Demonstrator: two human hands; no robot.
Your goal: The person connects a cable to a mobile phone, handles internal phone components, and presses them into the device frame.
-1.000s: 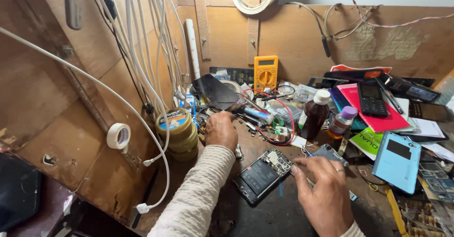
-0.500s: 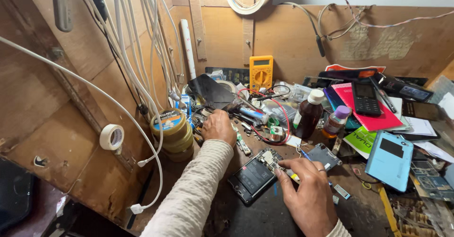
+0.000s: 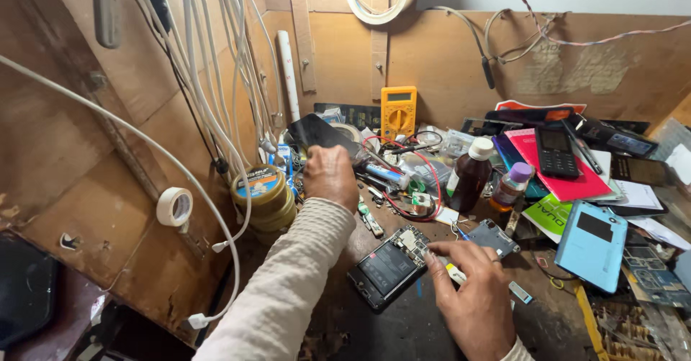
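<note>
An opened phone (image 3: 389,266) lies back-up on the dark bench, its battery and circuit board showing. My right hand (image 3: 471,296) rests just right of it, fingers closed on a small yellow-handled tool (image 3: 453,272) whose tip is at the phone's upper corner. My left hand (image 3: 330,175) reaches further back, over the clutter beside a stack of yellow round tins (image 3: 262,197). Its fingers are hidden from me, so I cannot tell whether it holds anything. A black phone panel (image 3: 322,132) leans just behind that hand.
A yellow multimeter (image 3: 398,111) stands at the back wall. A brown bottle (image 3: 471,176), a small purple-capped bottle (image 3: 510,186), a keypad phone on a pink book (image 3: 556,152) and a light blue case (image 3: 593,244) crowd the right. White cables (image 3: 216,80) hang left, with a tape roll (image 3: 175,206).
My right hand has moved left toward the opened phone, bringing the tool to its corner. The left hand stays in about the same place at the back.
</note>
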